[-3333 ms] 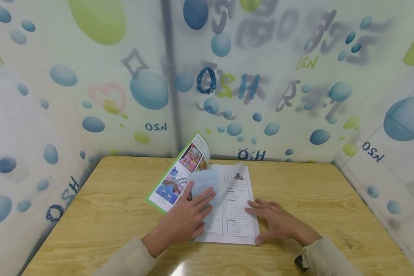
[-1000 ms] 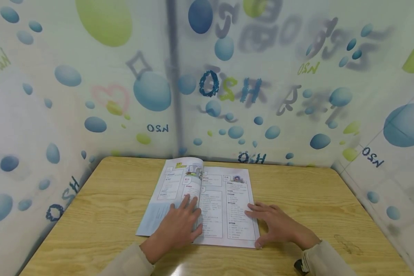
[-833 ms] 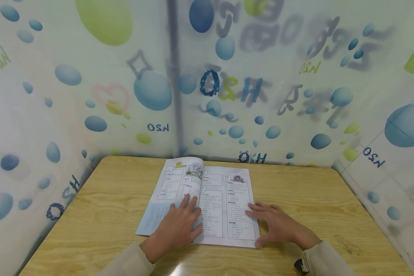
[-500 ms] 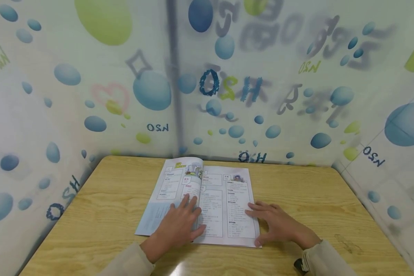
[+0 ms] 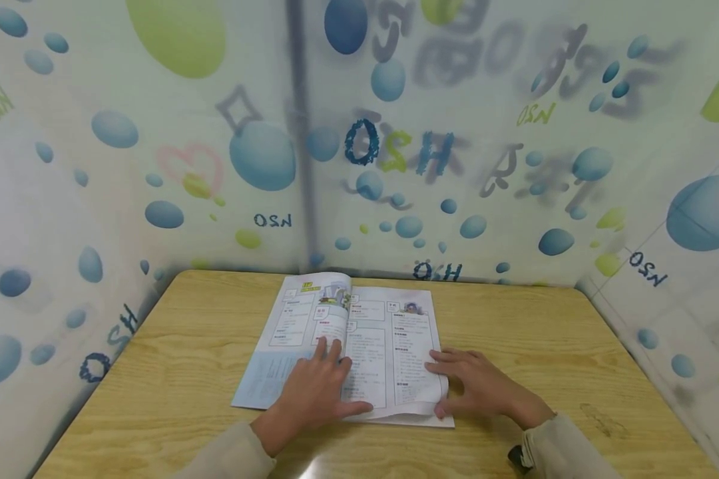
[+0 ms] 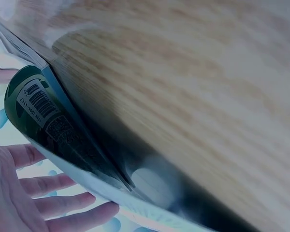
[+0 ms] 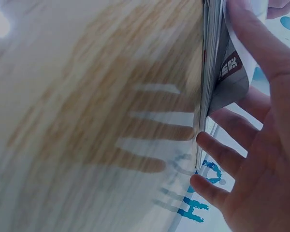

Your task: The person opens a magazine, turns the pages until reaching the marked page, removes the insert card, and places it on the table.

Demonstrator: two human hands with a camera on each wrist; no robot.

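Note:
An open magazine (image 5: 365, 359) lies on the wooden table, with text boxes and small pictures across both pages. My left hand (image 5: 317, 382) rests on it near the spine, its thumb stretched right along the lower page edge. In the left wrist view the green back cover (image 6: 38, 104) with a barcode shows beneath the curved left side. My right hand (image 5: 479, 382) is at the right edge with fingers spread, its thumb pushing up the lower corner of the top right page (image 5: 410, 406). The page's grey underside (image 7: 232, 82) shows in the right wrist view, beside the stacked pages.
The wooden table (image 5: 204, 346) has rounded back corners and a dark mark (image 5: 602, 419) at the right. Pale walls (image 5: 491, 120) with blue and green spots stand behind it and on both sides. A black band (image 5: 517, 458) shows at my right sleeve.
My left hand has turned a bundle of pages over to the left and settled by the spine. Just now its thumb moved right, and my right thumb slid left, buckling the page's lower corner up.

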